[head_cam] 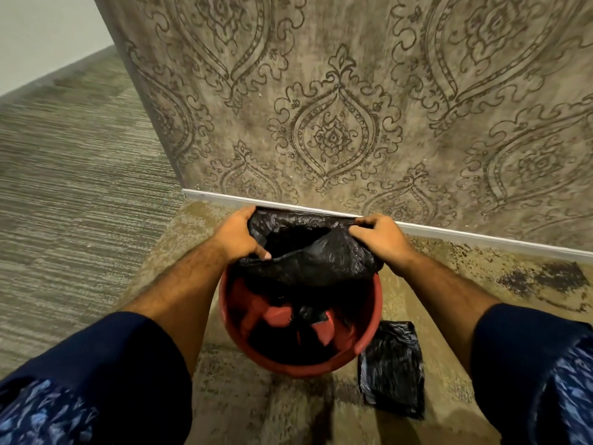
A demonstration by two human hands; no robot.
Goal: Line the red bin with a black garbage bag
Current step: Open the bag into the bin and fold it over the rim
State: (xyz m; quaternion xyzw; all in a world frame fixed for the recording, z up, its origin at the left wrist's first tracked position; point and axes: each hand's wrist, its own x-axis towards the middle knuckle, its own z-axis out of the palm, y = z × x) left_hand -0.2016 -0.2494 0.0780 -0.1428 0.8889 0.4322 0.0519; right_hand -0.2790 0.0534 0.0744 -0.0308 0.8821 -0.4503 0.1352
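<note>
Black garbage bag (308, 261), crinkled, droops into red bin (369, 332).

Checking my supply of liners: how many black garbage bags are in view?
2. One open bag is held by both hands over the red bin; one folded bag lies on the floor right of it. Others may be hidden.

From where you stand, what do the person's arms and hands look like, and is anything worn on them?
Both hands, the left hand and the right hand, are bare: no gloves, rings or watch show. The forearms are bare and hairy. Dark navy sleeves are pushed up towards the elbows, with a lighter blue pattern near the picture's lower corners.
</note>
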